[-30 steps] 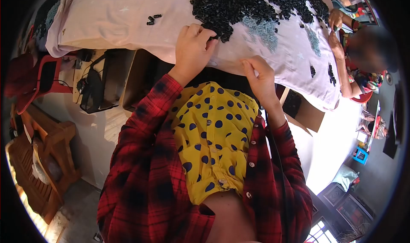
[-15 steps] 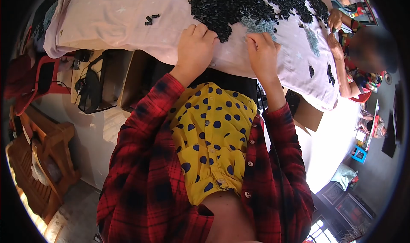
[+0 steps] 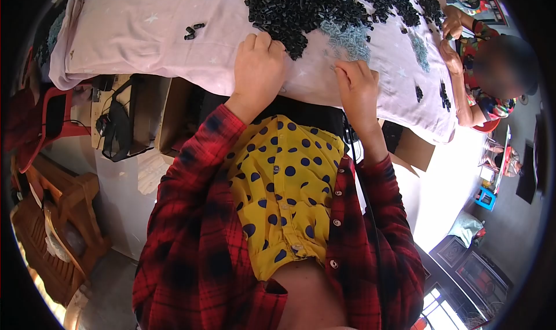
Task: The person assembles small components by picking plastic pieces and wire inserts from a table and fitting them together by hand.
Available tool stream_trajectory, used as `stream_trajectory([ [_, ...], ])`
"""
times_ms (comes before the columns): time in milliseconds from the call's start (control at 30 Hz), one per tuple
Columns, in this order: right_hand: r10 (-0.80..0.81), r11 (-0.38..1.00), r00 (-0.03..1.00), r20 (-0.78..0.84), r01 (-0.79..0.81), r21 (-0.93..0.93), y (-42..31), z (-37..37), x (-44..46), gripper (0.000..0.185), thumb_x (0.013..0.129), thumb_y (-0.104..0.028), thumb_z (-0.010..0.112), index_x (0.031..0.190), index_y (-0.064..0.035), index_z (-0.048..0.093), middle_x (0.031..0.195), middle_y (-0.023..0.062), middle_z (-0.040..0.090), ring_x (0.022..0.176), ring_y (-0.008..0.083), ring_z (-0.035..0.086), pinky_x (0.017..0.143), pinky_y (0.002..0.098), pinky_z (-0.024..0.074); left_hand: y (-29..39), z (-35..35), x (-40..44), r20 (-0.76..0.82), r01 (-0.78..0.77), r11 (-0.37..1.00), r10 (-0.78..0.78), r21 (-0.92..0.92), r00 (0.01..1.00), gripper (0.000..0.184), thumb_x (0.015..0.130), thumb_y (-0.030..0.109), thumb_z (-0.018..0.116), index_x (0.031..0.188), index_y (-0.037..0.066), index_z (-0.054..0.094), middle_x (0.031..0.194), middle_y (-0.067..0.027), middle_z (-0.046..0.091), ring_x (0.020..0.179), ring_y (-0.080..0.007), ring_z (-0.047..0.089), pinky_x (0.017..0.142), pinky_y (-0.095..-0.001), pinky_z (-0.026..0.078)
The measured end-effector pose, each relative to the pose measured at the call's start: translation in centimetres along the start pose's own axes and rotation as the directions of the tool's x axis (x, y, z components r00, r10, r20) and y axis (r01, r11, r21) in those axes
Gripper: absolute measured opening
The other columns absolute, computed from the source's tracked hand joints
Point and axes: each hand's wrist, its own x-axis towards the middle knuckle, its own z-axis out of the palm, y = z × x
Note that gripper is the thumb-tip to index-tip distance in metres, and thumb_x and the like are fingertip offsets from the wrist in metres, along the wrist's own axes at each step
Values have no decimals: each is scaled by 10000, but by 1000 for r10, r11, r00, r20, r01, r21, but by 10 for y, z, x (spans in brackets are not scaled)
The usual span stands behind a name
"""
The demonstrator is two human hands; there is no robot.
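Note:
My left hand is closed with its fingers curled, at the near edge of a heap of small black tube-like pieces. Whatever it grips is hidden behind the fingers. My right hand is closed too, thumb against the forefinger, just below a pile of tiny blue-grey pieces. Anything in that pinch is too small to make out. Both hands are over the front part of a pale pink star-patterned cloth, with a gap between them.
A few loose black pieces lie left of the heap. At the right, a co-worker's hands are by another blue-grey pile and small black clusters. A red chair and a wooden chair stand at the left.
My right hand has drawn back a little from the blue-grey pile toward my body. My left hand stays beside the black heap, still closed. The view has shifted slightly.

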Motion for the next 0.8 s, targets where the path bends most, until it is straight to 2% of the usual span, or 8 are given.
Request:
stream_trajectory([
  [233,-78,987,996,46,83,-141,-7,1,0,119,885,-99,717,1003,-91,699,920,52,637,853,260,614,816,380,412,14,-21,-8,-94,50,977,-71,-208,993,77,838,69,682,901,27,666,873,-115,579,848,-310,553,751,-408,474],
  [267,-89,982,994,59,97,-159,-6,2,1,111,893,-99,712,1003,-86,706,924,54,646,853,265,608,810,372,416,18,-27,-11,20,191,876,-203,-442,979,84,871,80,683,931,23,668,890,-125,597,846,-304,570,748,-403,480],
  [333,-126,969,988,90,142,-201,-3,5,0,111,890,-97,710,999,-84,693,923,59,634,859,270,608,809,378,417,19,-34,-19,431,551,446,-347,-706,833,119,984,103,642,1028,-7,647,1006,-159,678,939,-290,671,796,-360,544],
  [367,-162,952,979,124,188,-242,-2,6,1,112,887,-95,709,995,-82,681,921,64,622,864,274,609,808,384,419,17,-38,-20,429,552,446,-352,-705,832,119,984,103,642,1028,-7,647,1006,-159,678,939,-290,671,796,-360,544],
  [433,-155,946,976,154,192,-260,-5,4,4,110,886,-94,707,988,-82,667,910,69,608,864,280,608,807,391,420,15,-46,-17,865,723,-530,-41,-443,500,174,1034,125,597,1129,-18,627,1176,-166,698,1039,-251,719,852,-295,595],
  [600,-141,926,974,178,193,-325,-1,7,8,111,882,-87,704,972,-83,640,881,83,575,857,306,606,804,420,427,14,-36,-20,920,693,-656,-5,-299,393,239,1041,120,558,1212,-36,617,1115,-180,719,1059,-237,724,827,-276,626],
  [700,-136,961,986,99,155,-227,2,8,9,105,872,-96,688,915,-68,597,902,104,593,789,314,606,723,411,446,11,-36,-17,865,653,-702,104,-286,491,252,1029,131,572,1190,-56,621,1065,-169,726,981,-229,739,856,-311,626],
  [800,82,982,996,26,-85,167,-5,3,8,109,941,-116,687,1008,-42,641,849,60,593,650,194,537,600,335,419,18,-33,-14,859,659,-674,73,-332,507,269,1013,145,589,1194,-46,645,1011,-145,733,942,-202,739,848,-317,627],
])
